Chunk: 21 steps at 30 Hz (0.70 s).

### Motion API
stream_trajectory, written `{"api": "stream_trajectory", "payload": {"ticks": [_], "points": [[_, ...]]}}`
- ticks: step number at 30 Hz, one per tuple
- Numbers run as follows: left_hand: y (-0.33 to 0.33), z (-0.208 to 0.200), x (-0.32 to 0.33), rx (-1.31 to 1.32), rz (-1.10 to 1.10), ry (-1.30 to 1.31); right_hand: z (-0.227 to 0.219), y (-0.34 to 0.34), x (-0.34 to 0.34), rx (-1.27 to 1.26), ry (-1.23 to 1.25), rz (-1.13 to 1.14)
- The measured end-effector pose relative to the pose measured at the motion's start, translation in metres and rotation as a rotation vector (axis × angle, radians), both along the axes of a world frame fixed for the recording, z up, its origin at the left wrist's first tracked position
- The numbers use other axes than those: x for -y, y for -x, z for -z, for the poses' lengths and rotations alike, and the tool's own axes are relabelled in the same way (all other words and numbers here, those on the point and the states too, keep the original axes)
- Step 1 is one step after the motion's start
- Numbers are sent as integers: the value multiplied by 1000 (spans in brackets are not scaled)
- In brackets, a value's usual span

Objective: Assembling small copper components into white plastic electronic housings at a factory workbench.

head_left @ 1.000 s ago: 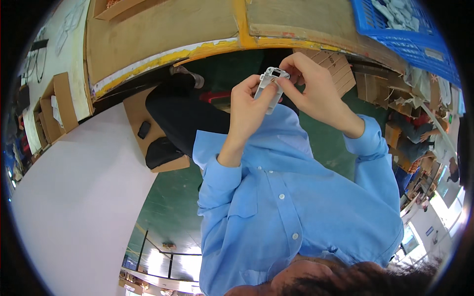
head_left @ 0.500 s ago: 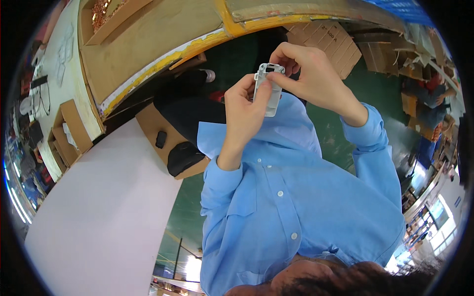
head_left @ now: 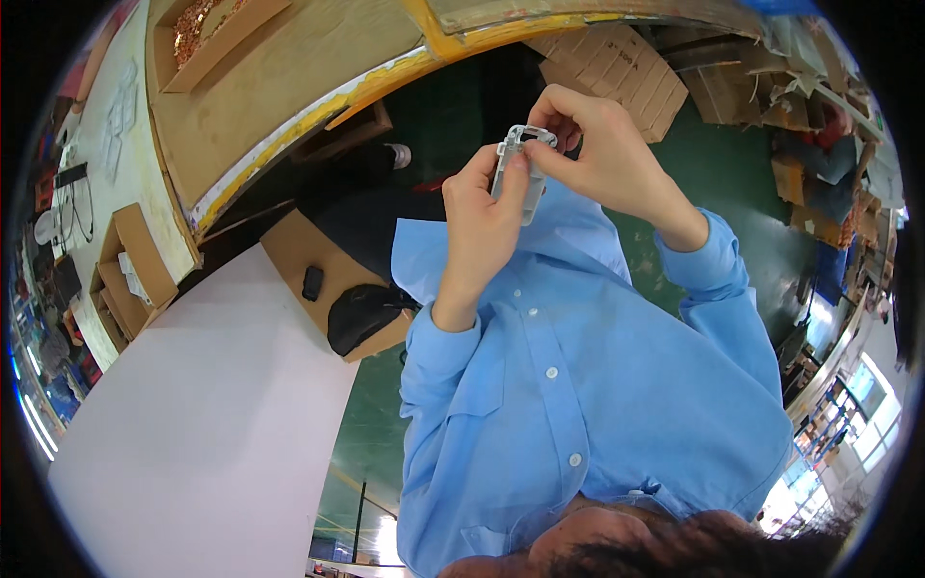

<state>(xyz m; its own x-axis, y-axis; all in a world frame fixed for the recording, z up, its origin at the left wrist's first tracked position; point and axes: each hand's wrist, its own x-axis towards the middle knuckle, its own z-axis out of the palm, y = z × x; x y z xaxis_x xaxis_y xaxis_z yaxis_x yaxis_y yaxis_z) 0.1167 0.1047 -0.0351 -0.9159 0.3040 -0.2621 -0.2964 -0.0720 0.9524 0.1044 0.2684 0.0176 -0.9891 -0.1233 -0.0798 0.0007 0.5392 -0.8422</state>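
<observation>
A small grey-white plastic housing (head_left: 531, 196), boxy with an open frame at its upper end, is held up over my lap. My left hand (head_left: 487, 207) grips its left side, the thumb lying along its face. At the upper end my right hand (head_left: 602, 144) is closed, thumb and fingers pinched at the frame's right corner. Whether a small part sits between those right fingertips is hidden. Both hands are clear of the workbench edge.
A workbench (head_left: 289, 96) with a yellow edge runs across the top, carrying a cardboard box of copper-coloured parts (head_left: 226, 48). At left are a white surface (head_left: 212, 405) and cardboard with a black pouch (head_left: 361, 318). Flattened cardboard (head_left: 621, 72) lies beyond my right hand.
The housing has tilted slightly, and my right thumb has shifted a little at its upper end. Both hands keep their hold. The surroundings shift slightly in the picture.
</observation>
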Motion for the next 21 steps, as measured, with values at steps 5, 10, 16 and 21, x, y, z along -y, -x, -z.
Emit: {"api": "stream_trajectory", "payload": {"ticks": [5, 10, 16, 21], "points": [[-5, -1, 3, -67, 8, 62, 5, 0, 3, 38, 24, 16], [-13, 10, 3, -95, -64, 49, 13, -6, 4, 31, 3, 2], [-22, 18, 2, -172, -63, 95, 20, -21, 4, -34, -100, 6], [-27, 15, 4, -195, -20, 148, 26, -37, 7, -57, -49, 53]]}}
